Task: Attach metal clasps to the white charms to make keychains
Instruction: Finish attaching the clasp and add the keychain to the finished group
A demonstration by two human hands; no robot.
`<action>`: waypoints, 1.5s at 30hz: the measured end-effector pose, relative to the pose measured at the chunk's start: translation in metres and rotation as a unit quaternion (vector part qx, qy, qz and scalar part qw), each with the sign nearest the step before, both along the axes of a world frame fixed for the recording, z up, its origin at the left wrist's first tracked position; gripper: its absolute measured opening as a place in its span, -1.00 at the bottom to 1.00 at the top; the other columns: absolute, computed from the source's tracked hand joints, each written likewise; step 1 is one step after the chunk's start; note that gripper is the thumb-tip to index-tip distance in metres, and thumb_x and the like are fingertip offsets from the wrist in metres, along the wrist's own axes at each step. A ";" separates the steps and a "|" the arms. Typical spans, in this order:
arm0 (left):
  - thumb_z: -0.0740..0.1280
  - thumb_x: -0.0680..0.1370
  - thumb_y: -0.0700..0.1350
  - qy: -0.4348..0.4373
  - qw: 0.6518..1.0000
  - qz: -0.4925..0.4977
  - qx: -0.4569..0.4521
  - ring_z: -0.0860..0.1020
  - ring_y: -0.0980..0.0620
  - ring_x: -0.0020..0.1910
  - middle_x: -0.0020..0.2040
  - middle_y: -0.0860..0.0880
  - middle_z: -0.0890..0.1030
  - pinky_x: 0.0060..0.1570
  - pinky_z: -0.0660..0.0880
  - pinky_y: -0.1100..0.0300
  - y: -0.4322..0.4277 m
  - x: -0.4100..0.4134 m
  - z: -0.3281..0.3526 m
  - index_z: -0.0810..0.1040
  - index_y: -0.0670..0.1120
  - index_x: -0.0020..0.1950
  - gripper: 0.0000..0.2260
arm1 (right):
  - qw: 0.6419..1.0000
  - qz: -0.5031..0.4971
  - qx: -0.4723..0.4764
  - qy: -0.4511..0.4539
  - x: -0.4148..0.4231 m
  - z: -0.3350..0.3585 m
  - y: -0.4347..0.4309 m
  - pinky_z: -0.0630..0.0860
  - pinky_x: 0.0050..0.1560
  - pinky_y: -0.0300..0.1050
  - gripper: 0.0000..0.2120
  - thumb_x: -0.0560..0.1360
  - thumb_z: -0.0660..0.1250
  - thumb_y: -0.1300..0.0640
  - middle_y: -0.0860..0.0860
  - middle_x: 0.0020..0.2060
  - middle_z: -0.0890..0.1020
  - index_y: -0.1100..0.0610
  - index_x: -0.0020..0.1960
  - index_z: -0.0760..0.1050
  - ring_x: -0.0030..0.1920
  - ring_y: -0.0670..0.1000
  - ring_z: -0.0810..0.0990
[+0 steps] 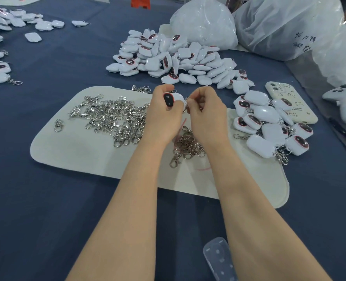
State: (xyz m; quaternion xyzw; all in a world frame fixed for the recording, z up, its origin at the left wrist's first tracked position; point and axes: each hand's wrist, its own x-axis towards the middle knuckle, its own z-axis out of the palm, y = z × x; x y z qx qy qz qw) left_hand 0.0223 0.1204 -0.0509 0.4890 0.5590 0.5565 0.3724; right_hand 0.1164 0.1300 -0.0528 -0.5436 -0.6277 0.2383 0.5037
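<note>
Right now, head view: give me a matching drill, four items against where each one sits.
Items
1. loose clasps heap
2. phone
3. held charm
4. big charm pile

Places
a. beyond the white mat, against the plastic bag
b. gripped in the left hand
c. lying on the white mat
d. on the blue cloth, far right

Pairs: 1-c, 2-d, 3-b, 4-a

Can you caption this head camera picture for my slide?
Left hand holds a white charm, right hand pinches a clasp, above a pad of loose clasps.
</note>
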 end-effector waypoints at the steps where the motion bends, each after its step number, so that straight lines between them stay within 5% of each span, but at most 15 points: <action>1: 0.19 0.53 -0.25 -0.001 1.000 0.001 0.000 0.47 0.06 -0.26 -0.19 0.05 0.46 -0.14 0.40 0.20 0.000 0.000 0.000 0.38 -0.06 0.26 -0.69 | 1.000 0.003 0.000 -0.002 0.000 0.000 0.000 0.44 -0.10 -0.32 -0.89 0.53 0.25 0.30 -0.09 -0.21 0.54 0.10 -0.07 0.43 -0.14 -0.05 0.54; 7: 0.19 0.53 -0.26 -0.017 1.000 0.003 -0.006 0.47 0.00 -0.22 -0.20 0.05 0.45 -0.12 0.41 0.15 0.001 -0.002 -0.001 0.36 -0.02 0.15 -0.76 | 1.000 0.005 0.003 -0.019 -0.002 -0.001 -0.002 0.41 -0.12 -0.34 -0.87 0.53 0.24 0.30 -0.06 -0.20 0.56 0.09 -0.09 0.42 -0.15 -0.05 0.54; 21: 0.19 0.53 -0.25 -0.013 1.000 0.003 0.000 0.44 0.05 -0.30 -0.22 0.04 0.45 -0.22 0.37 0.22 0.001 0.000 -0.001 0.37 -0.07 0.25 -0.70 | 1.000 -0.005 -0.017 0.014 -0.002 -0.002 -0.002 0.50 -0.03 -0.18 -0.89 0.53 0.24 0.30 -0.04 -0.20 0.57 0.10 -0.07 0.42 -0.12 0.01 0.59; 26: 0.20 0.53 -0.26 -0.036 0.999 0.007 0.000 0.46 -0.02 -0.20 -0.18 0.05 0.44 -0.12 0.39 0.14 0.000 -0.001 -0.001 0.36 -0.01 0.15 -0.76 | 1.000 0.007 0.004 -0.010 -0.002 -0.001 -0.003 0.41 -0.15 -0.38 -0.88 0.53 0.23 0.30 -0.06 -0.22 0.55 0.09 -0.08 0.41 -0.16 -0.05 0.54; 32: 0.18 0.53 -0.26 -0.062 0.998 0.009 -0.003 0.41 0.05 -0.31 -0.22 0.04 0.43 -0.17 0.36 0.14 0.000 -0.001 -0.001 0.37 -0.01 0.11 -0.78 | 0.999 0.013 0.008 -0.051 -0.001 -0.001 -0.003 0.44 -0.07 -0.19 -0.87 0.53 0.21 0.33 0.02 -0.18 0.57 0.11 -0.08 0.41 -0.14 0.01 0.53; 45: 0.18 0.54 -0.27 -0.067 0.998 0.018 0.001 0.41 0.09 -0.36 -0.19 0.02 0.44 -0.24 0.36 0.23 -0.001 -0.002 0.000 0.37 -0.04 0.17 -0.75 | 0.997 0.027 -0.003 -0.070 -0.003 -0.002 -0.004 0.40 -0.07 -0.23 -0.89 0.52 0.22 0.34 -0.01 -0.17 0.55 0.19 -0.01 0.46 -0.12 -0.01 0.51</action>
